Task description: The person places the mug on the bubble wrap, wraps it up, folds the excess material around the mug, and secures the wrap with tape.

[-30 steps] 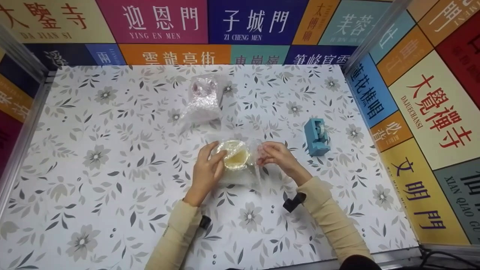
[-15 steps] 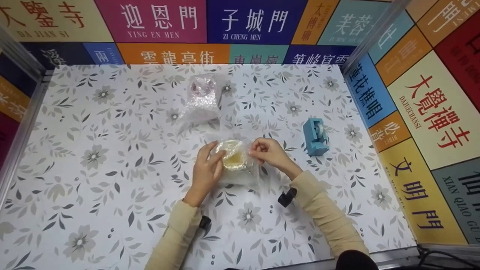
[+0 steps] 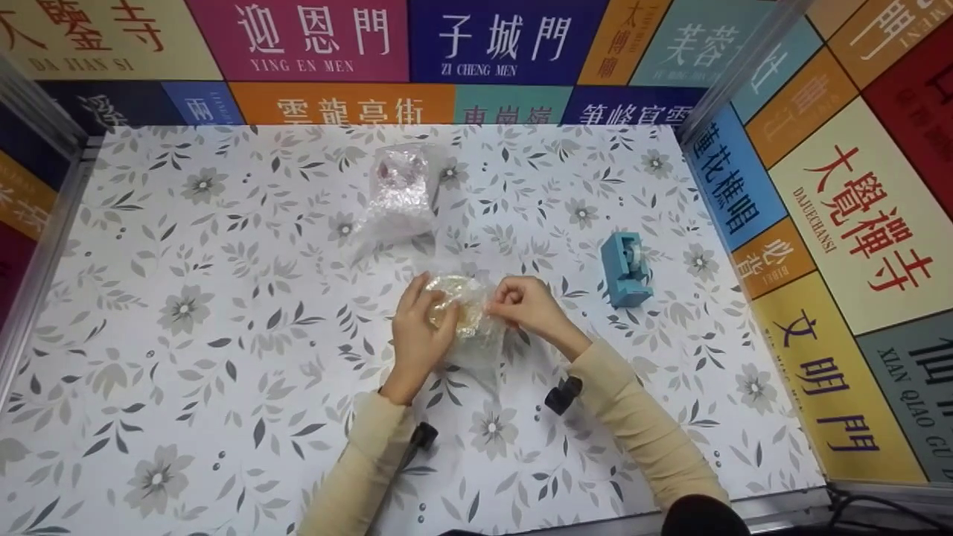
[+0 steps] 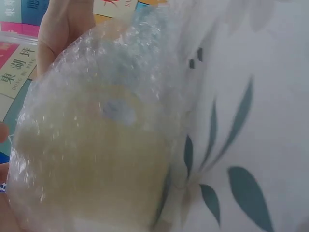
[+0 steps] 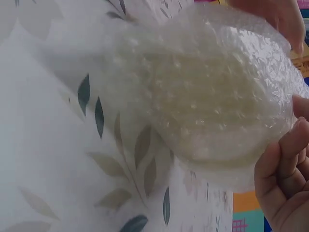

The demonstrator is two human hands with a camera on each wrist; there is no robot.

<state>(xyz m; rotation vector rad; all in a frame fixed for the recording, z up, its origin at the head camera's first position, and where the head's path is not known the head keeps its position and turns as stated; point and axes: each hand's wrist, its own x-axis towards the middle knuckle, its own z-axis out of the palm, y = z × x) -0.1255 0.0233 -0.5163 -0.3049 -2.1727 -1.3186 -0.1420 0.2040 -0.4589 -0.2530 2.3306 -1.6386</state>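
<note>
A pale yellow round vessel, cup-like with a ring-shaped top (image 3: 460, 286), stands in the middle of the table inside clear bubble wrap (image 3: 480, 357). Its yellow side (image 4: 101, 169) shows blurred through the wrap in the left wrist view. The left hand (image 3: 421, 327) holds the wrapped vessel from the left, its thumb over the top. At the right, the right hand (image 3: 530, 305) pinches the wrap's upper edge between thumb and curled fingers. In the right wrist view, loose wrap (image 5: 260, 53) bulges around the vessel, with the right hand's fingers (image 5: 285, 169) against its side.
Farther back lies another bubble-wrapped bundle (image 3: 402, 190) with something reddish inside. A blue tape dispenser (image 3: 625, 272) stands to the right. Printed panels (image 3: 320, 41) wall the floral table (image 3: 186, 372) at the back and sides.
The right hand has moved left, bringing the wrap's right side in over the vessel. The left thumb has shifted onto the top, and the yellow opening is now more covered.
</note>
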